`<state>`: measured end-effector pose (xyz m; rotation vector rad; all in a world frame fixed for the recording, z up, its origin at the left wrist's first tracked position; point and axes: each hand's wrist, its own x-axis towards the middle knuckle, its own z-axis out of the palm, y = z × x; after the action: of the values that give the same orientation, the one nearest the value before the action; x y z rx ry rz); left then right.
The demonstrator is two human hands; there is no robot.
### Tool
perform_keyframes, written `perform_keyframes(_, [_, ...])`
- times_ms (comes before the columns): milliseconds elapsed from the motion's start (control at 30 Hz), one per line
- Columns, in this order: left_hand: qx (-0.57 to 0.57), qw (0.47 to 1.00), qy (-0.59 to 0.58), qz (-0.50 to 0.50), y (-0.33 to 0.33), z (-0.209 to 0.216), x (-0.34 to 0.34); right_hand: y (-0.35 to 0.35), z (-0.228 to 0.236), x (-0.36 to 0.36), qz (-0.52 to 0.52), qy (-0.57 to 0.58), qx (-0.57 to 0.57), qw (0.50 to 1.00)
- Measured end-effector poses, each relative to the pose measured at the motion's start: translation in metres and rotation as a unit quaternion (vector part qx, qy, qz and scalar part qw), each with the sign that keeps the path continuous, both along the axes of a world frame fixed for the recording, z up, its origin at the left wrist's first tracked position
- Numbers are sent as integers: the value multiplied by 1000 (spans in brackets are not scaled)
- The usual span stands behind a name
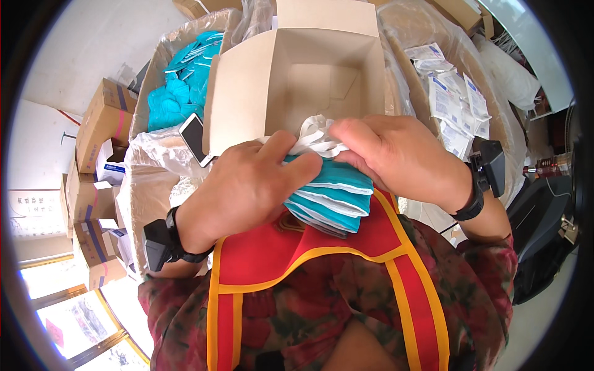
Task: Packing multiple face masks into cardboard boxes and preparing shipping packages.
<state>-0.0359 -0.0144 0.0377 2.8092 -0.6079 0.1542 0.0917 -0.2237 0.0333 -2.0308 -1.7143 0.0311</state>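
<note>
Fingers (354,134) of left hand (242,180) and right hand (399,149) pinch white straps (317,137); teal stack (331,195) beneath them looks light, soft, best gripped across layers

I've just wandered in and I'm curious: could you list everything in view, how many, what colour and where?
folded pieces: one stack, teal and white, centre
straps: several, white, atop the stack
open box: one, tan, upper middle
smartphone: one, white with dark screen, left of the box
left carton: one, brown, holding many teal pieces
right carton: one, brown, holding many white packets
other boxes: several, brown, far left
apron: one, red and yellow, lower middle
wrist devices: two, black, one per wrist
left hand: one, bare, by the straps
right hand: one, bare, pinching straps
</note>
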Motion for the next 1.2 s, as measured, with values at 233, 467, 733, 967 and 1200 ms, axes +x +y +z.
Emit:
perform_keyframes(233, [-23, 1000, 0, -7, 1, -1, 3, -4, 2, 3, -5, -120, -50, 991])
perform_keyframes(467, [-72, 995, -71, -27, 7, -4, -4, -17, 30, -7, 34, -144, -21, 989])
perform_keyframes(733, [-57, 989, -131, -31, 29, -10, -16, -48, 45, -19, 30, -106, -57, 992])
perform_keyframes(967, [-33, 994, -100, -25, 47, -14, -32, -76, 59, -16, 34, -22, -122, 992])
perform_keyframes(1200, [2, 978, -105, 180, 116, -33, -49, -172, 62, 11, -309, 82, -68, 945])
